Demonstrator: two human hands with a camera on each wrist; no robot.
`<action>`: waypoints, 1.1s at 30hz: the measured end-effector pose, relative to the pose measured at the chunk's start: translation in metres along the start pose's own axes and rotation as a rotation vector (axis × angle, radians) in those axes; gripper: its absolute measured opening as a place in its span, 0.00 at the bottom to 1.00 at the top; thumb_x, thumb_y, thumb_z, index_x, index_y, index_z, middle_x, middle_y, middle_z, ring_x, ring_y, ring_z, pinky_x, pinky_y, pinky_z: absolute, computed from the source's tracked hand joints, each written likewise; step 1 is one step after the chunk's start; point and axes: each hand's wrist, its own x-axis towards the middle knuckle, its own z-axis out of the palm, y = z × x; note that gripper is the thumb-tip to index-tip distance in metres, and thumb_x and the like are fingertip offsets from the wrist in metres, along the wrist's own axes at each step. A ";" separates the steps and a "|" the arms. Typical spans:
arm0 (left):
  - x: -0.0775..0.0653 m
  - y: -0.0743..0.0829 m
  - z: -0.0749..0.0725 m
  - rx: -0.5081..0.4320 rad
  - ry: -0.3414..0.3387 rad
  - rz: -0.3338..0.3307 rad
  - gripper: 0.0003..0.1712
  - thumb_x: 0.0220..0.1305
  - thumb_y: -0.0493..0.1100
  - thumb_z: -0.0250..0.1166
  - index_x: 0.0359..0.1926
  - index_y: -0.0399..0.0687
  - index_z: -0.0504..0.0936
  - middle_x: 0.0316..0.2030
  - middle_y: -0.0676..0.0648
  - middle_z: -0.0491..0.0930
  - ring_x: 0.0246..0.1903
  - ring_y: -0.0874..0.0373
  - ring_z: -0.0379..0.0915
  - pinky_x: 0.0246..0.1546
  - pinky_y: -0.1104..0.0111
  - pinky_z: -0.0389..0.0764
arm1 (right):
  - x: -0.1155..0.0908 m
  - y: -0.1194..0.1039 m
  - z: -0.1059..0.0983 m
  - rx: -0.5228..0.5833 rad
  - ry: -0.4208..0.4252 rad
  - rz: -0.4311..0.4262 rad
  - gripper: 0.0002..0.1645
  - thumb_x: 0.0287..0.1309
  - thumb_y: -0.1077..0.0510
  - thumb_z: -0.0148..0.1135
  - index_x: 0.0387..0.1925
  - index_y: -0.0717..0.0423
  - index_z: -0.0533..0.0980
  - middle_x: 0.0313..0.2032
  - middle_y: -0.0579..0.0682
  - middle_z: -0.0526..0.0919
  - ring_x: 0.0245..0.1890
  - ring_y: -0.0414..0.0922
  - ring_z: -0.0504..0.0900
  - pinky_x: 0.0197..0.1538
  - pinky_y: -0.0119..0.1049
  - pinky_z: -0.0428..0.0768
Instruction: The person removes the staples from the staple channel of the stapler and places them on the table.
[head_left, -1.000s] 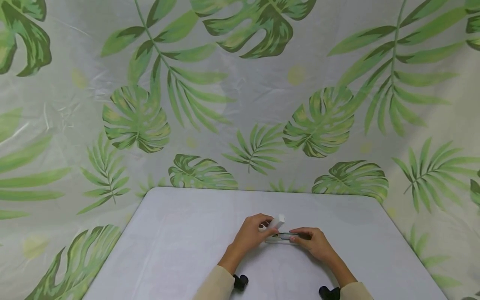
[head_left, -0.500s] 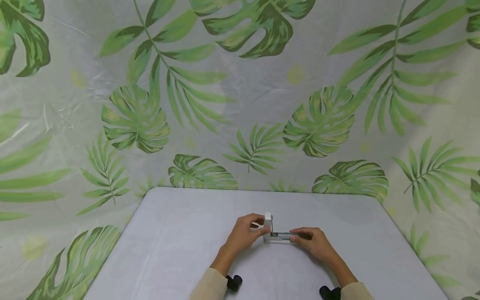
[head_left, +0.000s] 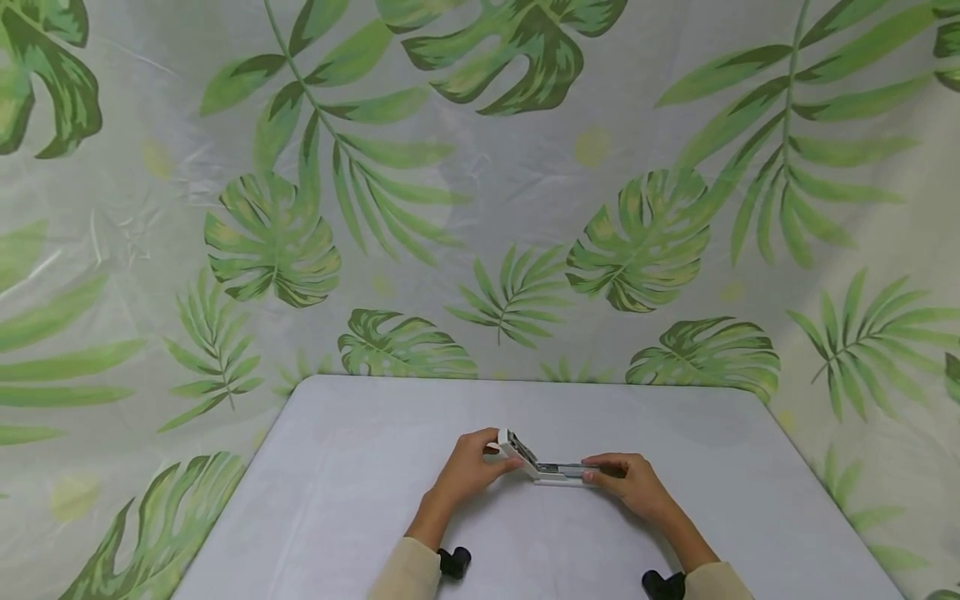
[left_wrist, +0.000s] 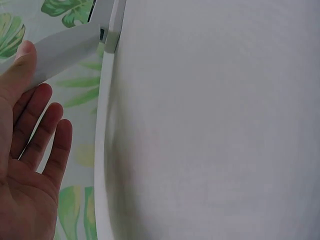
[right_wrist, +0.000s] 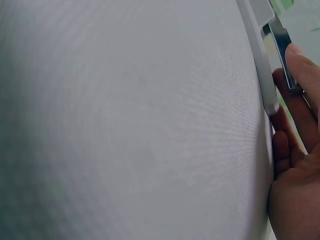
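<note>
A white stapler [head_left: 561,482] lies near the middle of the table, its top cover [head_left: 517,448] swung back and leaning to the left. Thumb and fingers of my left hand [head_left: 461,471] pinch the raised end of that cover. In the left wrist view, the thumb lies on the cover [left_wrist: 67,50], and the other fingers stretch out below. On the right, my right hand [head_left: 633,483] pinches the end of the metal staple magazine [head_left: 570,468]. The right wrist view shows the thumb on the magazine [right_wrist: 284,55], raised at an angle above the white base [right_wrist: 262,75].
The table [head_left: 360,467] has a white covering and rounded far corners. A leaf-patterned curtain [head_left: 517,208] hangs behind it. Small black cameras [head_left: 454,563] sit at both wrists, beside light sleeves [head_left: 408,571].
My left hand has moved left, swinging the stapler's cover from leaning right over the magazine, through upright, to leaning left. The right hand keeps its place on the magazine.
</note>
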 end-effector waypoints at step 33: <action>-0.012 -0.016 -0.017 0.153 0.010 -0.087 0.20 0.50 0.55 0.83 0.42 0.58 0.87 0.37 0.58 0.85 0.31 0.66 0.71 0.34 0.72 0.74 | 0.004 0.005 0.001 0.008 -0.015 0.024 0.16 0.58 0.46 0.75 0.47 0.45 0.88 0.51 0.48 0.89 0.51 0.39 0.85 0.52 0.29 0.81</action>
